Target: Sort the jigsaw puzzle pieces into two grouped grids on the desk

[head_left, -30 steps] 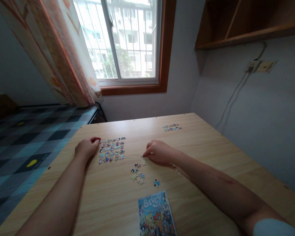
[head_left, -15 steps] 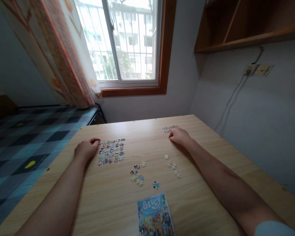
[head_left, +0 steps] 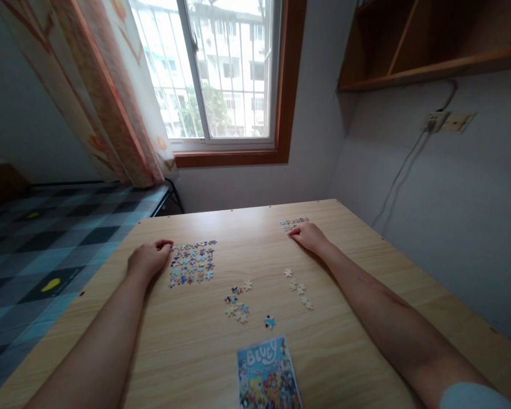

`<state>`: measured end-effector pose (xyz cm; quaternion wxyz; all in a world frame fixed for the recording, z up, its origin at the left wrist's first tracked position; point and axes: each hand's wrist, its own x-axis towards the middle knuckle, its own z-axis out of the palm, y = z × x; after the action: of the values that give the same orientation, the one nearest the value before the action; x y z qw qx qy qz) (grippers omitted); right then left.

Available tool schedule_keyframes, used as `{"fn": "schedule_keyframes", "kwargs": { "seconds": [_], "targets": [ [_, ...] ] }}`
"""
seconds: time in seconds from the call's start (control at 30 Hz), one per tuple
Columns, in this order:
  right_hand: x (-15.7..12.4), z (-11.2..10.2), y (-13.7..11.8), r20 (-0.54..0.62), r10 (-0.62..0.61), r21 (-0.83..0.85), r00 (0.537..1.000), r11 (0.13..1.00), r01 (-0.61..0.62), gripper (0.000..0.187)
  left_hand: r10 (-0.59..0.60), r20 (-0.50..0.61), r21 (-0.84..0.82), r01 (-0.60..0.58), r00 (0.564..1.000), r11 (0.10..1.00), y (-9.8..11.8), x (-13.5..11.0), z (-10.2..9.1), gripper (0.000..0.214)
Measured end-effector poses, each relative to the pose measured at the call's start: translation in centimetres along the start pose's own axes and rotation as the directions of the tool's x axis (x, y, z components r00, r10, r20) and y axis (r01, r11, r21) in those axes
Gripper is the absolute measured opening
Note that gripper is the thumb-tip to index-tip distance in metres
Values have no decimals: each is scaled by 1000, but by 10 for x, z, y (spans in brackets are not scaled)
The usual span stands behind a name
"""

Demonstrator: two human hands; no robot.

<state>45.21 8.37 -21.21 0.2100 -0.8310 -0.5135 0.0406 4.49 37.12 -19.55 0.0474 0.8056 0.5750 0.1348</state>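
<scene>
My left hand rests curled on the wooden table, its fingertips touching the left edge of a grid of laid-out puzzle pieces. My right hand reaches far across the table with its fingers pinched at a small row of joined pieces; whether a piece is in the pinch is too small to tell. Several loose pieces lie at the table's middle, a few pale face-down pieces lie beside my right forearm, and one blue piece lies apart.
A Bluey picture card lies at the table's near edge. A bed with a checked cover stands left of the table. A window, a curtain, a wall shelf and a wall socket with cable surround the corner.
My right hand left the loose pieces at the middle and moved forward and right to the small row of joined pieces. The pale pieces it covered now show. My left hand stayed put.
</scene>
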Motion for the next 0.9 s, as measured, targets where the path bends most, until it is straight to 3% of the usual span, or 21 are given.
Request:
{"fn": "schedule_keyframes", "kwargs": {
  "seconds": [0.57,0.73,0.9],
  "targets": [
    [-4,3,1,-70,-49,17,996,999,50,19,6,-1,3,-6,1000,1000,1,-1,-2,44],
    [-5,-3,0,-148,-92,48,985,994,100,18,19,-3,-7,-19,1000,1000,0,-1,-1,43],
    [-8,-16,-20,-221,-175,86,959,976,198,21,22,20,-13,-21,1000,1000,1,-1,-2,45]
  ]
}}
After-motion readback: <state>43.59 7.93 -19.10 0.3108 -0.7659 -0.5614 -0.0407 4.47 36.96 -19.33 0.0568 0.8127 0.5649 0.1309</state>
